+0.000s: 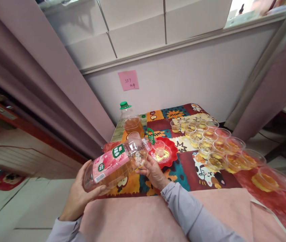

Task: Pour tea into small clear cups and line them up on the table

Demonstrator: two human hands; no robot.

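A large clear juice bottle with a pink label [110,163] lies tilted nearly sideways above the table, its neck end to the right. My left hand [79,193] is wrapped around its base end. At the bottle's clear shoulder, my right hand [154,172] grips from the near side with the fingers partly under it. Amber liquid shows along the lower side. Just beyond the neck is a red scalloped tray [172,151] with a clear plastic cup [159,146] on it. A green handle [150,135] shows near the neck; what it joins is hard to tell.
A second juice bottle [132,125] with a green cap stands upright at the back left. Several clear cups of amber liquid [217,160] fill the table's right side. The patterned tablecloth [185,171] meets a pink cloth [173,205] in front. A wall [173,77] rises behind.
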